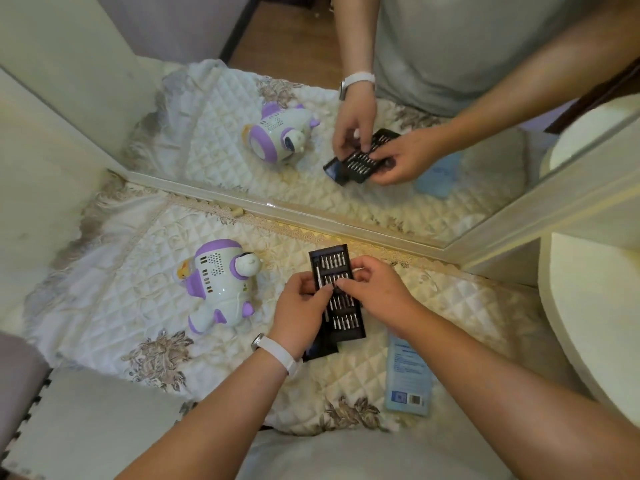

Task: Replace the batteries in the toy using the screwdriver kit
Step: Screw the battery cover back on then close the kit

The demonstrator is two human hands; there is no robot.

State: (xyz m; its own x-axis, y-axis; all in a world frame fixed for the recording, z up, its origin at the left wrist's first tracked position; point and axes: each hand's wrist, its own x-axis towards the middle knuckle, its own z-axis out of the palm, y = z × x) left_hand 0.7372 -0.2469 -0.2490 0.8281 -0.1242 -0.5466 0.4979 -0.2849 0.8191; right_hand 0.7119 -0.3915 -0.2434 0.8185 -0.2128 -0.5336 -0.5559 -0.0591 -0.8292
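Toy: the toy (218, 285) lies on its side on the quilted cloth (145, 341) over the surface, left of the hands, untouched.
Kit: the kit (341, 306) lies open between the hands, its rows of bits (343, 322) showing and a slim driver (321, 296) along its left edge.
Left hand: the left hand (301, 308) has its fingers curled on the kit's left edge, beside the driver.
Right hand: the right hand (375, 289) curls over the kit's right side, fingertips down on a middle row; I cannot tell whether a bit is pinched.
Done: the kit is out and open.
Left: likely everything else, namely fitting a bit, unscrewing the toy's battery cover, swapping the cells and closing up.
Nearby: a blue pack (408, 375) lies to the right.
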